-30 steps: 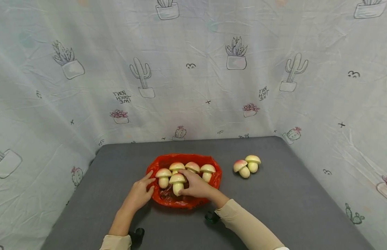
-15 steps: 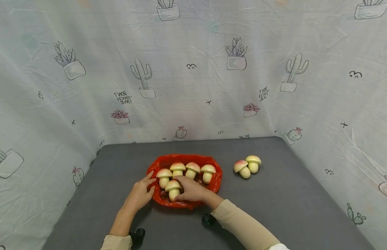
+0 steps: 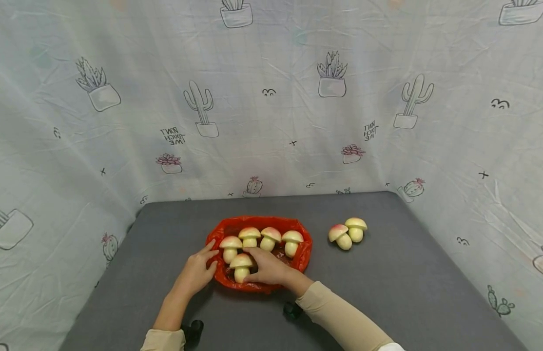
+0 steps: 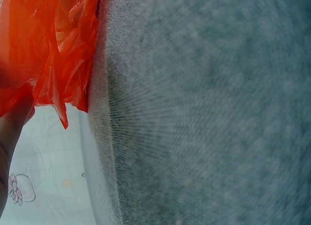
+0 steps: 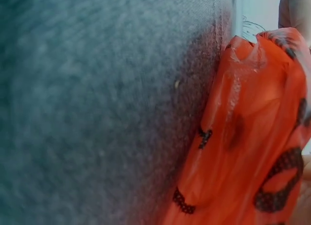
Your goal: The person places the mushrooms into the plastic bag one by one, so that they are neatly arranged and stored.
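Note:
A red plastic bag, rolled open into an oval, stands on the grey table and holds several mushrooms with pale stems and pink-tinged caps. Inside its near left part, my right hand holds one mushroom upright, fingers by the cap and thumb by the stem. My left hand grips the bag's left rim. In the left wrist view a digit presses into the creased plastic. The right wrist view shows the bag's outer wall with dark print; the held mushroom is hidden there.
Two more mushrooms, one pinker and one yellower, lie together on the grey table right of the bag. A pale curtain printed with cacti hangs around the table's back and sides.
My right hand has brought its mushroom left and nearer to me, down into the bag's front left. It has barely moved in the last half second. My left hand stays at the rim.

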